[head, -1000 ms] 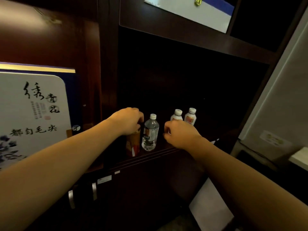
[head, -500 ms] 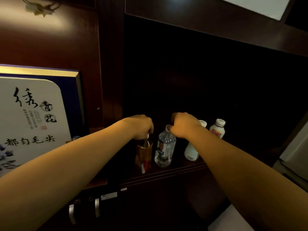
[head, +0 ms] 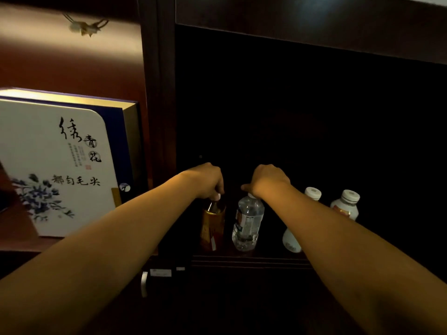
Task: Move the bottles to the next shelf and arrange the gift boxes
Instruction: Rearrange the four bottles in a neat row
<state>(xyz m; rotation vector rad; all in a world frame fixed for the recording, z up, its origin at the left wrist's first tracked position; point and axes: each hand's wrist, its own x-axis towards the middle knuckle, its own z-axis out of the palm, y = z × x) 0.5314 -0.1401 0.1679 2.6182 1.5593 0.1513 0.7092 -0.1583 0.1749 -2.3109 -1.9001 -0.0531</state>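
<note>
Bottles stand in a row on the dark right-hand shelf: the left hand (head: 208,181) is closed over the cap of the amber bottle (head: 212,226), the right hand (head: 268,181) over the cap of the clear water bottle (head: 248,222), with two white bottles (head: 344,205) further right. Both held bottles appear full, hence fairly heavy, and smooth-walled; a cap-only hold may slip, so gripping lower on the neck is advised. The gift box (head: 60,165) stands upright in the left compartment.

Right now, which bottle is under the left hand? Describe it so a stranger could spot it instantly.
Look in the dark shelf bay right of the white gift box. Four bottles stand along its front edge; take the leftmost, the amber bottle, with the left hand over its top. Beside it stands a clear water bottle; the other two are white.
</note>
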